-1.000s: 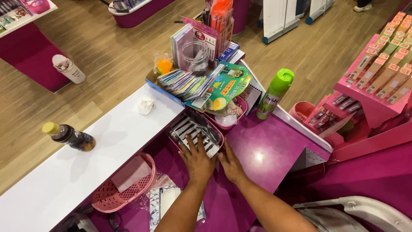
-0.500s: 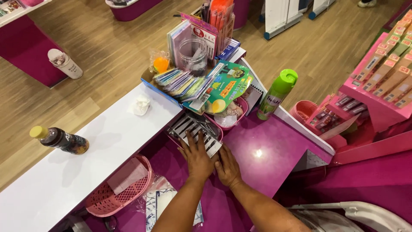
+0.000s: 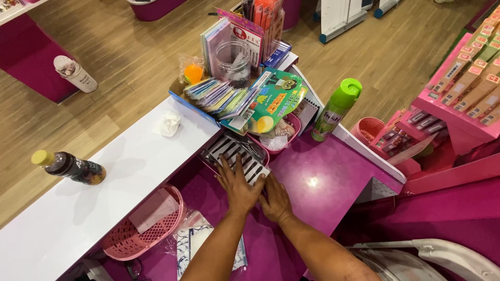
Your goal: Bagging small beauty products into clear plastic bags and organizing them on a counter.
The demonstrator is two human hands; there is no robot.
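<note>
Left hand (image 3: pixel 238 183) fingers spread flat on striped packets (image 3: pixel 237 154), right hand (image 3: pixel 275 200) beside, fingers flat on purple counter (image 3: pixel 323 182)

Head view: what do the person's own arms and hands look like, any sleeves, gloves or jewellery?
Both forearms are bare with no sleeves in view. The left hand and right hand wear no gloves, and no rings, watch or wristband show. The fingers are uncovered.

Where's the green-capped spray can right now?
In the head view the spray can stands upright on the magenta counter, right of the pink basket of small goods, up and to the right of both hands.
</note>
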